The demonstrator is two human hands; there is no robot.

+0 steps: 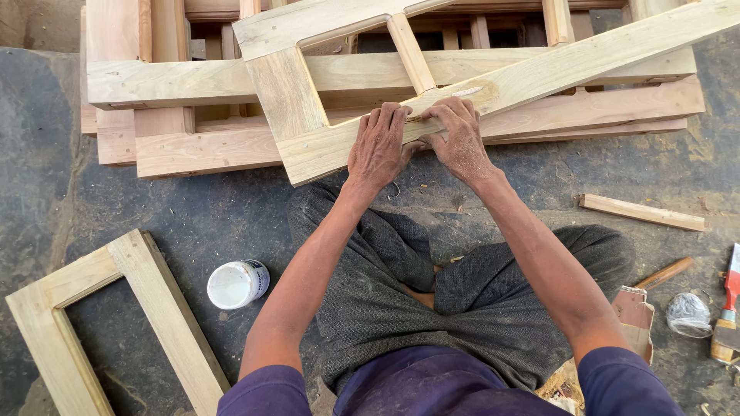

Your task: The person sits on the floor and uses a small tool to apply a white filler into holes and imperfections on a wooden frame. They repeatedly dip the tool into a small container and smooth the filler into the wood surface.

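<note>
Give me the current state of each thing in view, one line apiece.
Left hand: flat, pressing on the frame rail.
Right hand: fingers bent, pressing on the same rail.
Wooden frame: tilted across the stacked frames.
White tub: on its side, lid on.
Second frame: flat on the floor.
Wood strip: loose on the floor.

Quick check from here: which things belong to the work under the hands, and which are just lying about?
In hand:
left hand
right hand
wooden frame under both hands

Lying about:
second frame
white tub
loose wood strip
putty knife
stacked frames

Pale wooden frame (462,92), tilted, resting atop stacked frames, both hands pressing rail.
</note>
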